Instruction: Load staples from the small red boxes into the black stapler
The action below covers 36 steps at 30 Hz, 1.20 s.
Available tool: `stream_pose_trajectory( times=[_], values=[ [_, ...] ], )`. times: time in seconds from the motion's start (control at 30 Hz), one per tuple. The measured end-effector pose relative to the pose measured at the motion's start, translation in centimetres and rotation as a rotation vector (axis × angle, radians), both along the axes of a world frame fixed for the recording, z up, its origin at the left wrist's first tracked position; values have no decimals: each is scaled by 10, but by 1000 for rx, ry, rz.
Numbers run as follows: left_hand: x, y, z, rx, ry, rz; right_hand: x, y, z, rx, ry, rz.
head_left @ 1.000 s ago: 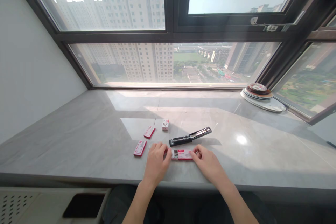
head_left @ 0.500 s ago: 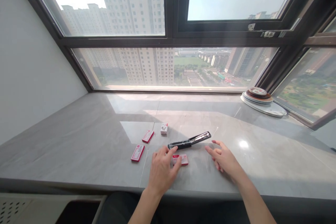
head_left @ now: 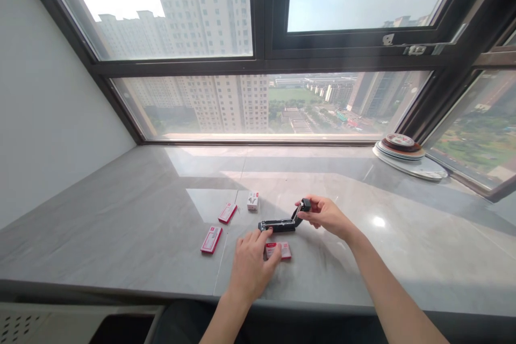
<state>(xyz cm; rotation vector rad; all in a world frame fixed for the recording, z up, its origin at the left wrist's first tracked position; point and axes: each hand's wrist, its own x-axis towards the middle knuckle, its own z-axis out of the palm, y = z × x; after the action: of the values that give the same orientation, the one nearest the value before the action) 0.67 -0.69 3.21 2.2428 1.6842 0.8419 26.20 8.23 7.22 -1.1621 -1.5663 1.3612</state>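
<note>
A black stapler (head_left: 278, 224) lies unfolded on the grey counter, its upper arm tilted up at the right end and the metal channel showing. My right hand (head_left: 328, 217) pinches that raised arm between thumb and fingers. At the stapler's left end, the fingertips of my left hand (head_left: 252, 263) touch the base. The left thumb is spread apart and reaches over a red-and-white box (head_left: 285, 250), partly covering it. Whether the thumb touches this box I cannot tell.
Two more red-and-white boxes (head_left: 212, 239) and a small white box (head_left: 252, 201) lie left of the stapler. A stack of plates (head_left: 415, 164) stands at the far right by the window (head_left: 262, 107). The counter's front edge (head_left: 121, 290) runs close to me.
My right hand has moved up and left from the counter and taken hold of the stapler's upper arm, which now stands more steeply. My left hand has stayed nearly in place.
</note>
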Motion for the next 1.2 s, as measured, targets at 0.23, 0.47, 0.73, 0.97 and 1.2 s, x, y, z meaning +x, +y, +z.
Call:
stream_pose_trajectory(
  times=[0.23,0.47,0.73,0.97,1.2],
  values=[
    [2,0,0,23,13,12,-63,22,-5,280,-343,144],
    [-1,-2,5,37,25,-9,-68,6,0,378,-554,211],
    [-11,-10,-2,170,126,-200,-33,-23,-10,301,-631,-121],
    [-81,-6,0,251,149,266,-28,-34,-15,267,-608,-192],
    [-125,27,-16,108,-28,87,-28,-35,-17,232,-628,-207]
  ],
)
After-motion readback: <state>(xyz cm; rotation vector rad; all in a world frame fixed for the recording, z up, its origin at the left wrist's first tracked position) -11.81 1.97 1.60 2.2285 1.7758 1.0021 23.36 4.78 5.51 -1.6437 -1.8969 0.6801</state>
